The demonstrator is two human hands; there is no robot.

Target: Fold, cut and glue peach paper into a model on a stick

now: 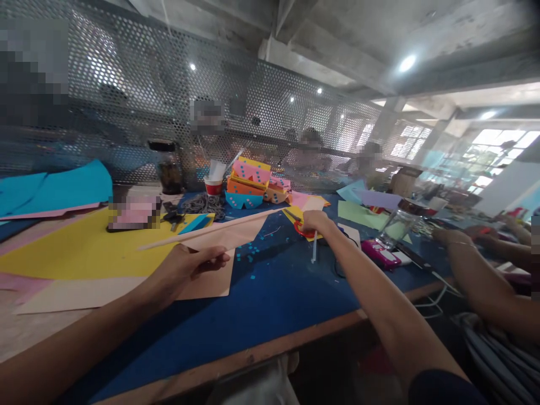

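Note:
My left hand [198, 263] is closed on a peach paper sheet [244, 229], thumb on top and fingers curled beneath. The sheet's far edge is folded up into a long narrow ridge that slants to the right. My right hand [316, 221] grips a pair of scissors with orange handles [300, 228]. Its blades point left, close to the right tip of the sheet. Small blue paper bits [250, 251] are scattered on the blue tabletop [287, 304] between my hands. Below my right hand a clear narrow strip [314, 247] shows.
Yellow paper [84, 247] and a blurred-out phone [135, 212] lie at left. Behind stand a dark jar [169, 171], a red-white cup [213, 185] and stacked colourful paper pieces [248, 183]. At right are a glass jar [399, 225], a magenta object [379, 254] and a co-worker's arm [472, 270].

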